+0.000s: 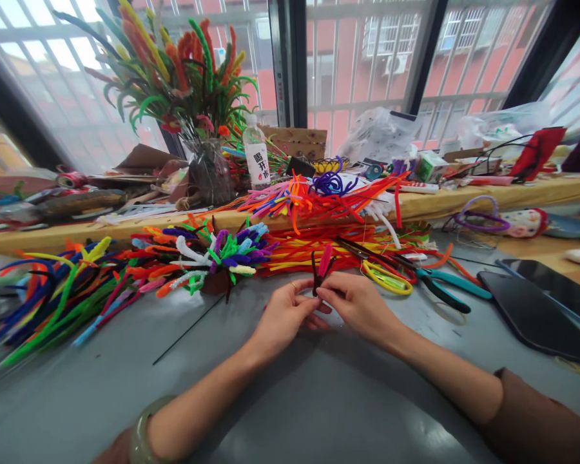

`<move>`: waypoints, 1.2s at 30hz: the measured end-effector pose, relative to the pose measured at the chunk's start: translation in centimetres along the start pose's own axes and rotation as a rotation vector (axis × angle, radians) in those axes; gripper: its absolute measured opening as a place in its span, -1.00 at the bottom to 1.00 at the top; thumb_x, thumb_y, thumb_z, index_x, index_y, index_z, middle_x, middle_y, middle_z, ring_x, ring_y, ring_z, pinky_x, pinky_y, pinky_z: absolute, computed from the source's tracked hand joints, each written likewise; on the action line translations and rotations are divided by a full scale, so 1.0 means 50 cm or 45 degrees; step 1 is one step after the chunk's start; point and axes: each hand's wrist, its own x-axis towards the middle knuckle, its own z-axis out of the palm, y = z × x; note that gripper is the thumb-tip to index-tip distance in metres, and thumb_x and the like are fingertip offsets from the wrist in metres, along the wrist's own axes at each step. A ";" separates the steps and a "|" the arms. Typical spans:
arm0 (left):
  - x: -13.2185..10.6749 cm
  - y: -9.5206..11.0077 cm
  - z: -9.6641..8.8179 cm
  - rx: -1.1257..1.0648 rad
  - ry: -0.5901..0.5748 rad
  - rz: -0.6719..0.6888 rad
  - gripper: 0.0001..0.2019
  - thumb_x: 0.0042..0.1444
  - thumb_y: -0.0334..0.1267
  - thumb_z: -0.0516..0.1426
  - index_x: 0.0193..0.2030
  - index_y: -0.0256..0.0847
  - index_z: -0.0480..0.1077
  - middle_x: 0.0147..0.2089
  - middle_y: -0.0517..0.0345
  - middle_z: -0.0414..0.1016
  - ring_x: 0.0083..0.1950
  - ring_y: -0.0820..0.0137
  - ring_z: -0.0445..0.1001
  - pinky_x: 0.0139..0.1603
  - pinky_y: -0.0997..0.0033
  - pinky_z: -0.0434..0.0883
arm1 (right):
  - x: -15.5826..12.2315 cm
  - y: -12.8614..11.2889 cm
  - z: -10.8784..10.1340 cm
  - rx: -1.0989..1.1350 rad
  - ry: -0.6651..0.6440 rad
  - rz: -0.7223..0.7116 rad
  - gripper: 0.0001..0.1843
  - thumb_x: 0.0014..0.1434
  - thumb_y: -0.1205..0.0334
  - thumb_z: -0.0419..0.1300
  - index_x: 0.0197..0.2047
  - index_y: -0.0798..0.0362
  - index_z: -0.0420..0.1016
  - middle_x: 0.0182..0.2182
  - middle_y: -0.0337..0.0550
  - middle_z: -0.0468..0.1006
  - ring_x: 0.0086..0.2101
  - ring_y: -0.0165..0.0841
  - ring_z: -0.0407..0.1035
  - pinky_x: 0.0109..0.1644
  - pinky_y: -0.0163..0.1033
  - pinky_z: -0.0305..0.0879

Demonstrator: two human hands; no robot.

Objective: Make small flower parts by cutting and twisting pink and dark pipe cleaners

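My left hand [290, 307] and my right hand [350, 299] meet over the grey table, fingertips pinched together. Between them stands a small pipe-cleaner flower [325, 261] with a pink centre and dark brown strands around its base. Both hands grip it low down, where the fingers hide its lower end. Just beyond the hands lies a mass of red, orange and yellow pipe cleaners [290, 254]. Right of my right hand are yellow-handled scissors [389, 277] and teal-handled pliers [457, 283].
A bunch of mixed pipe cleaners [217, 254] and a looser pile [62, 303] lie left. One thin dark stem [188, 330] rests on the table. Two phones [536, 316] lie right. A wooden ledge [120, 229] behind carries a flower-filled vase [210, 174] and a bottle [256, 154].
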 end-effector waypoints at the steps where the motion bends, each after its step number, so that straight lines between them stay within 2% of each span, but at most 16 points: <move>1: 0.000 0.000 0.000 -0.006 0.003 -0.003 -0.65 0.05 -0.39 0.05 0.00 -0.38 0.16 -0.38 0.04 0.52 -0.53 0.49 0.47 -0.53 0.60 0.33 | 0.000 -0.001 -0.001 0.001 0.006 -0.012 -0.76 0.09 0.31 0.04 -0.58 0.11 0.33 -0.57 -0.25 0.36 -0.51 -0.48 0.18 -0.42 -0.36 0.01; 6: 0.002 -0.002 -0.002 -0.039 0.001 -0.011 -0.72 0.05 -0.37 0.06 -0.06 -0.36 0.23 -0.37 0.03 0.52 -0.53 0.48 0.48 -0.53 0.59 0.31 | -0.001 -0.001 -0.006 0.102 0.027 -0.020 -0.76 0.11 0.31 0.05 -0.57 0.12 0.33 -0.57 -0.24 0.34 -0.50 -0.47 0.19 -0.42 -0.35 0.02; 11: 0.002 -0.005 -0.007 -0.087 -0.019 -0.001 -0.84 0.04 -0.36 0.05 -0.21 -0.32 0.32 -0.34 0.05 0.51 -0.53 0.49 0.48 -0.54 0.60 0.30 | -0.001 0.004 -0.008 0.205 0.073 -0.066 -0.79 0.13 0.31 0.04 -0.51 0.11 0.37 -0.54 -0.23 0.34 -0.48 -0.46 0.20 -0.40 -0.34 0.06; 17: -0.004 -0.005 -0.006 -0.172 -0.069 0.012 -0.85 0.05 -0.33 0.06 -0.23 -0.31 0.35 -0.36 0.06 0.51 -0.53 0.49 0.48 -0.55 0.62 0.29 | 0.003 0.000 -0.011 0.497 0.076 -0.123 -0.79 0.13 0.28 0.06 -0.51 0.09 0.39 -0.47 -0.22 0.29 -0.38 -0.44 0.22 -0.31 -0.33 0.11; 19: -0.002 -0.005 -0.008 -0.194 -0.048 -0.001 -0.85 0.06 -0.33 0.06 -0.24 -0.31 0.36 -0.35 0.05 0.51 -0.53 0.49 0.48 -0.56 0.62 0.28 | 0.004 -0.001 -0.014 0.684 0.086 -0.080 -0.79 0.11 0.28 0.08 -0.54 0.09 0.40 -0.37 -0.20 0.30 -0.35 -0.46 0.20 -0.31 -0.34 0.11; 22: 0.006 -0.006 -0.016 -0.221 0.065 -0.055 -0.88 0.06 -0.35 0.06 -0.29 -0.34 0.37 -0.35 0.02 0.51 -0.53 0.48 0.48 -0.59 0.63 0.27 | 0.008 0.001 -0.027 1.140 0.107 0.108 -0.81 0.09 0.25 0.09 -0.53 0.08 0.38 -0.26 -0.22 0.29 -0.50 -0.55 0.11 -0.47 -0.38 0.07; 25: 0.014 -0.009 -0.030 -0.239 0.134 -0.048 -0.89 0.05 -0.36 0.07 -0.31 -0.35 0.38 -0.33 -0.01 0.51 -0.51 0.48 0.49 -0.60 0.64 0.26 | 0.015 0.005 -0.055 1.591 0.107 0.280 -0.85 0.06 0.24 0.11 -0.52 0.07 0.32 -0.39 -0.27 0.30 -0.56 -0.58 0.10 -0.53 -0.43 0.09; 28: 0.018 -0.013 -0.040 -0.262 0.151 -0.048 -0.90 0.05 -0.35 0.07 -0.33 -0.34 0.38 -0.32 0.00 0.52 -0.48 0.48 0.50 -0.58 0.65 0.27 | 0.022 0.007 -0.089 1.800 0.117 0.329 -0.83 0.03 0.26 0.14 -0.53 0.07 0.26 -0.52 -0.32 0.23 -0.50 -0.58 0.19 -0.45 -0.50 0.19; 30: 0.018 -0.014 -0.041 -0.264 0.159 -0.045 -0.90 0.04 -0.33 0.09 -0.34 -0.33 0.38 -0.34 0.02 0.52 -0.47 0.47 0.50 -0.56 0.64 0.29 | 0.025 0.009 -0.104 1.853 0.139 0.316 -0.81 0.05 0.26 0.14 -0.53 0.07 0.23 -0.57 -0.35 0.17 -0.51 -0.59 0.19 -0.43 -0.52 0.21; 32: 0.017 -0.013 -0.039 -0.263 0.150 -0.039 -0.88 0.02 -0.30 0.11 -0.34 -0.33 0.39 -0.37 0.03 0.52 -0.46 0.47 0.50 -0.55 0.63 0.29 | 0.028 0.014 -0.106 1.850 0.190 0.334 -0.80 0.06 0.23 0.14 -0.53 0.06 0.22 -0.64 -0.38 0.07 -0.57 -0.59 0.13 -0.49 -0.51 0.18; 34: 0.015 -0.010 -0.033 -0.266 0.126 -0.038 -0.86 0.00 -0.27 0.14 -0.36 -0.33 0.40 -0.39 0.04 0.52 -0.46 0.46 0.50 -0.55 0.63 0.29 | 0.029 0.023 -0.093 1.760 0.246 0.419 -0.78 0.05 0.18 0.15 -0.53 0.06 0.23 -0.69 -0.41 -0.04 -0.64 -0.58 0.03 -0.59 -0.49 0.08; 36: 0.011 -0.007 -0.027 -0.268 0.107 -0.034 -0.84 -0.03 -0.25 0.16 -0.37 -0.33 0.41 -0.41 0.05 0.52 -0.45 0.47 0.49 -0.54 0.62 0.29 | 0.029 0.032 -0.071 1.595 0.243 0.529 -0.77 0.01 0.13 0.18 -0.52 0.08 0.28 -0.71 -0.42 -0.04 -0.67 -0.59 -0.03 -0.63 -0.46 -0.03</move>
